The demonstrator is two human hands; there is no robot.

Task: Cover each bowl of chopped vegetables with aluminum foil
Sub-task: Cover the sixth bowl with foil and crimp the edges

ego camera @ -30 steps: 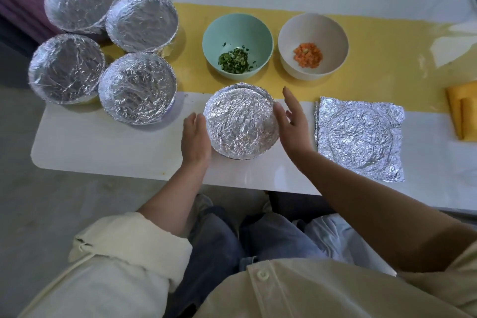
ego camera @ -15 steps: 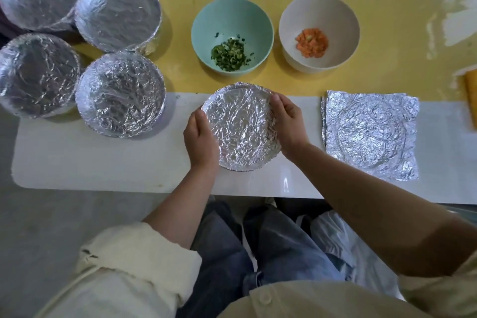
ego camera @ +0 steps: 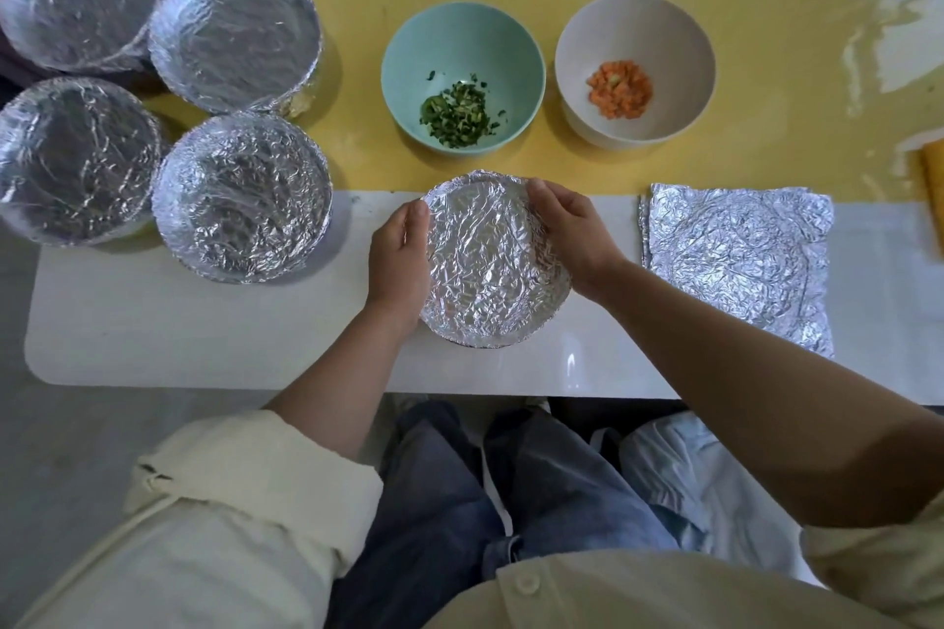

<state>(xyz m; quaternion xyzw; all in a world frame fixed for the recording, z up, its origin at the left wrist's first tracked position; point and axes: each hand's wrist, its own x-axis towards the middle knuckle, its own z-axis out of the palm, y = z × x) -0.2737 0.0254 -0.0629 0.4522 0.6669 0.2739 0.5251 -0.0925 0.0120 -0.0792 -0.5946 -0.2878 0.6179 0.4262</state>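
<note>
- A loose cream shirt [ego camera: 638, 598] of matte woven cloth fills the near edge of the view, with a placket down its front.
- One round button [ego camera: 526, 581], cream like the cloth, sits on that placket.
- The left sleeve [ego camera: 214, 541] is wide and ends in a thick turned-back cuff [ego camera: 265, 465]; a raised seam runs along its length.
- The right sleeve [ego camera: 883, 572] shows only as a cream fold at the near right.
- Both forearms are bare below the sleeves.
- Faded blue jeans [ego camera: 449, 501] cover the legs, creased darker between the thighs.
- A narrow white strip [ego camera: 493, 488] lies over the jeans between the legs; what it belongs to cannot be told.
</note>
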